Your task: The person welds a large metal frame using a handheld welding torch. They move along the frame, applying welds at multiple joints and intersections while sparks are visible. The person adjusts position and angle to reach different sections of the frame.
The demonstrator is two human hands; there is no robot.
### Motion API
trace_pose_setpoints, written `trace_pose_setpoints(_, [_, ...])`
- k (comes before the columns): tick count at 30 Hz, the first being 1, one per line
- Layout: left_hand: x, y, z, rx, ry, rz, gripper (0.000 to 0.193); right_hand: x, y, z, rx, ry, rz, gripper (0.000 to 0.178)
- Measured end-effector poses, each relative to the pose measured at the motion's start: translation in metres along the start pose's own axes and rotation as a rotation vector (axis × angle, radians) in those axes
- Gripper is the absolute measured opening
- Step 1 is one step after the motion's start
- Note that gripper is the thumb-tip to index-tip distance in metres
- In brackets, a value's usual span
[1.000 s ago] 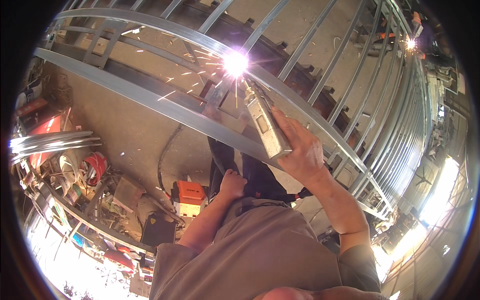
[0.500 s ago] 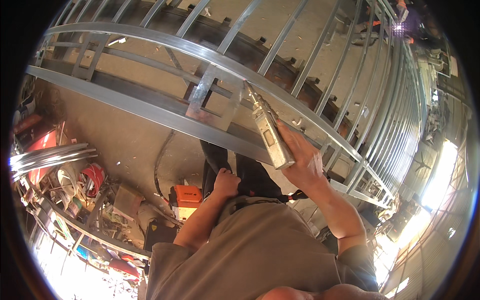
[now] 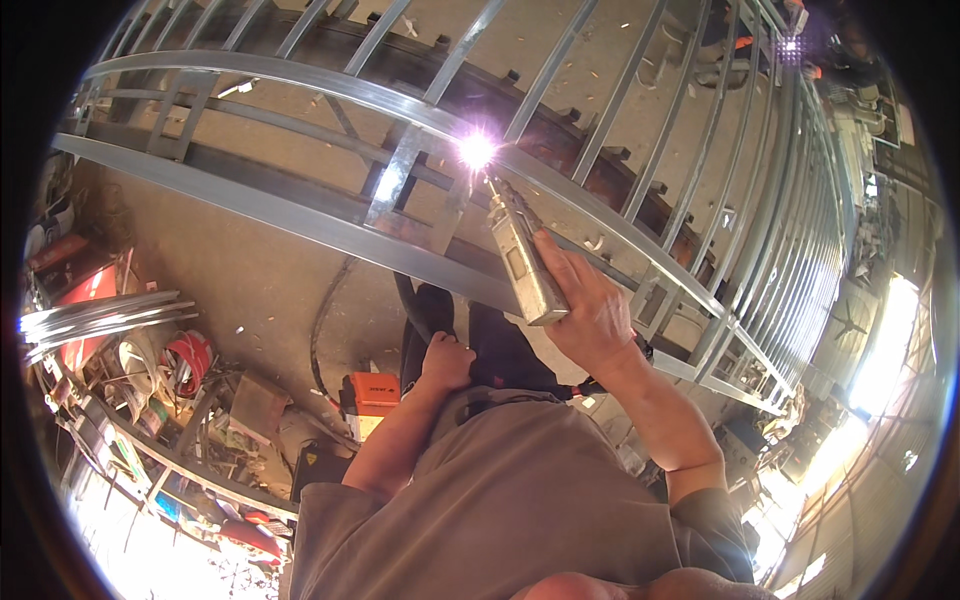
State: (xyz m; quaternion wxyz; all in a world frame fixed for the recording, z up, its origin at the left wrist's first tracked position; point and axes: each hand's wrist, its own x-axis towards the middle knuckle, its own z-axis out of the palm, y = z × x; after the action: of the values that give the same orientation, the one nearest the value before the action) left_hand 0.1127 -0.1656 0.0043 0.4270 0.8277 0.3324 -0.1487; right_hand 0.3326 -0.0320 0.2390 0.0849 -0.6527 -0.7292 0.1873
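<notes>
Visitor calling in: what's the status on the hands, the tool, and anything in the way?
Right hand gripping torch. Left hand curled near waist, contents unclear. Torch tip at rail, glare hiding any contact; no other obstruction seen.

2 violet glares mark your view: a big spark [image 3: 477, 151] at your tool [image 3: 527, 262], a smaller spark [image 3: 790, 47] upper right. White light washes out lower left and right; metal rails [image 3: 250, 205] bend.
</notes>
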Motion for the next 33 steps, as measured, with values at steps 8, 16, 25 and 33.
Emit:
trace_pose_setpoints(8, [-0.001,-0.002,0.001,0.02,-0.034,0.019,0.022,-0.002,0.001,-0.001,-0.005,0.01,0.004,0.081])
trace_pose_setpoints(16, [0.001,-0.001,0.003,0.016,-0.016,0.005,0.022,-0.006,0.004,-0.002,-0.012,-0.01,0.03,0.082])
trace_pose_setpoints(25, [0.003,-0.001,0.005,0.006,-0.023,-0.003,0.021,-0.016,0.01,-0.025,0.161,-0.023,0.042,0.07])
trace_pose_setpoints(33, [0.002,0.006,0.006,-0.045,0.016,-0.001,0.018,0.05,0.03,-0.05,0.836,-0.502,0.212,0.059])
